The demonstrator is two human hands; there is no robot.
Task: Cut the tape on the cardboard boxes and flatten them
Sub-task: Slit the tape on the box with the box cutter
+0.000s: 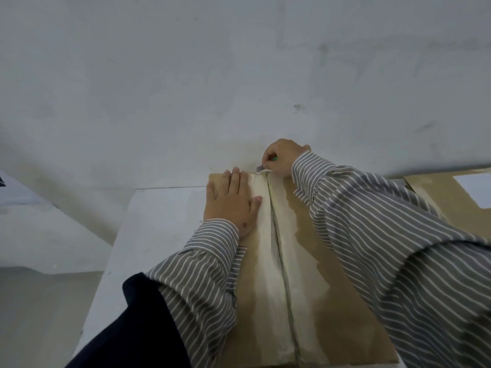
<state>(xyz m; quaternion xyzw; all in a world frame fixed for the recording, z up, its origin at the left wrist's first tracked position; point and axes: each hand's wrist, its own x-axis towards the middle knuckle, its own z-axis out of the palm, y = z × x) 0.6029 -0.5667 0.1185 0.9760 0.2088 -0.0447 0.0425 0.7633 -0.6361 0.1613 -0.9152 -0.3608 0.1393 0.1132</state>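
Left hand (229, 201) presses flat on the brown taped box (305, 261); right hand (281, 156) grips a cutter (261, 168) at its seam

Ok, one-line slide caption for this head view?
Left hand flat on the taped brown cardboard box; right hand holds a green-handled cutter at the seam's far end.

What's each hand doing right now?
Left hand: open, flat on the cardboard box.
Right hand: fingers closed on the cutter.

Brown box (305, 261) flat-topped – taped seam (279, 248) slit.
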